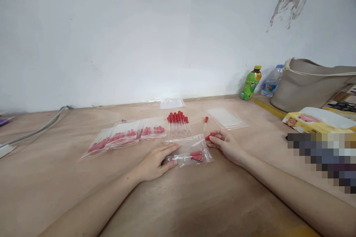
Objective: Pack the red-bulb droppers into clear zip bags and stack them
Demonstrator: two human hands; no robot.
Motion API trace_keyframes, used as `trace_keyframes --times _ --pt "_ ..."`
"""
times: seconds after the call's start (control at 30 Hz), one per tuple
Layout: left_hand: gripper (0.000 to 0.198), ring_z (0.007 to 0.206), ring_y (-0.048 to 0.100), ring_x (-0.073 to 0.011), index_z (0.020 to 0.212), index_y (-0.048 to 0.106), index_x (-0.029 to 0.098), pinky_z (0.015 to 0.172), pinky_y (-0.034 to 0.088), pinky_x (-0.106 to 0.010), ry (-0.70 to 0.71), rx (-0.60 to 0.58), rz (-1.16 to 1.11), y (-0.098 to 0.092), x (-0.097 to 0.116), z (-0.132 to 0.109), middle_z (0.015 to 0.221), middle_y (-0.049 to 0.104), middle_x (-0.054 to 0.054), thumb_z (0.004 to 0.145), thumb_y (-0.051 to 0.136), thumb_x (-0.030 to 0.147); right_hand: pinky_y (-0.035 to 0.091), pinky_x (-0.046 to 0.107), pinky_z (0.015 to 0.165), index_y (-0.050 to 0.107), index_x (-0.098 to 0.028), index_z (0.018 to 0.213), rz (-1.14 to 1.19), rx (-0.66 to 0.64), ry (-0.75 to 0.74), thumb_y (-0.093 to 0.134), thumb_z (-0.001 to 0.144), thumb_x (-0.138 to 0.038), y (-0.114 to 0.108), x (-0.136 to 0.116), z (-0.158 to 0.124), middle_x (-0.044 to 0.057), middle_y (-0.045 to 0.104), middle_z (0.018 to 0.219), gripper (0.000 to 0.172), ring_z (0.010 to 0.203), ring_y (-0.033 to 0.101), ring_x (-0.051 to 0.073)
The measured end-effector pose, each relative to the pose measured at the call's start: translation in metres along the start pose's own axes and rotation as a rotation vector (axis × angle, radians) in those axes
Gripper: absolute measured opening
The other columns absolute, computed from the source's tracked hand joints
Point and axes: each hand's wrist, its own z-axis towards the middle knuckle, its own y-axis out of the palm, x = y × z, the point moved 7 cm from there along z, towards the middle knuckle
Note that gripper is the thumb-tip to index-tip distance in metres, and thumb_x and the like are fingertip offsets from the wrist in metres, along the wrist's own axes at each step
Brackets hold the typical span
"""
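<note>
On the brown tabletop (178,203), the left hand (158,161), fingers spread, rested on a clear plastic bag (185,143) of red-bulbed transparent droppers (196,156); the right hand (224,143) pinched another dropper (210,136) at the bag's right edge. Beyond lay a dropper cluster (178,119).

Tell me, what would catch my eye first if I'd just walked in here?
Probably the red: the right hand holds a red-bulbed dropper at the right end of a clear bag, while the left hand rests on its left end. Behind that bag lies a cluster of red-topped droppers. Farther right, by the wall, stands a bright green bottle.
</note>
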Motion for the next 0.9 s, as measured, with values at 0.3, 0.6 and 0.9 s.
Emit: trace_keyframes --times 0.3,0.6,0.9 --pt "0.047 0.118 0.04 -0.0215 0.131 0.034 0.026 0.099 0.031 -0.04 0.012 0.015 -0.014 -0.001 0.002 0.001 0.129 0.044 -0.004 0.086 0.044 0.036 0.028 0.02 0.043 0.063 -0.015 0.073 -0.636 -0.169 -0.225 0.066 0.061 -0.037 0.007 -0.003 0.001 -0.005 0.045 0.053 0.025 0.047 0.034 0.006" --pt "0.047 0.118 0.04 -0.021 0.131 0.034 0.025 0.099 0.032 -0.038 0.001 0.017 -0.019 -0.002 0.001 0.001 0.13 0.043 -0.004 0.086 0.044 0.036 0.041 0.025 0.06 0.063 -0.016 0.067 -0.631 -0.214 -0.325 0.057 0.067 -0.03 0.029 -0.008 -0.005 0.004 0.058 0.076 0.015 0.067 0.052 0.013" --pt "0.043 0.118 0.04 -0.0207 0.126 0.041 0.024 0.099 0.033 -0.04 0.007 0.024 -0.028 0.0 -0.001 0.001 0.13 0.044 -0.005 0.086 0.045 0.036 0.039 0.025 0.054 0.058 -0.017 0.075 -0.943 -0.015 -0.347 0.049 0.072 -0.026 0.002 -0.032 0.016 0.002 0.058 0.064 0.013 0.055 0.05 0.013"
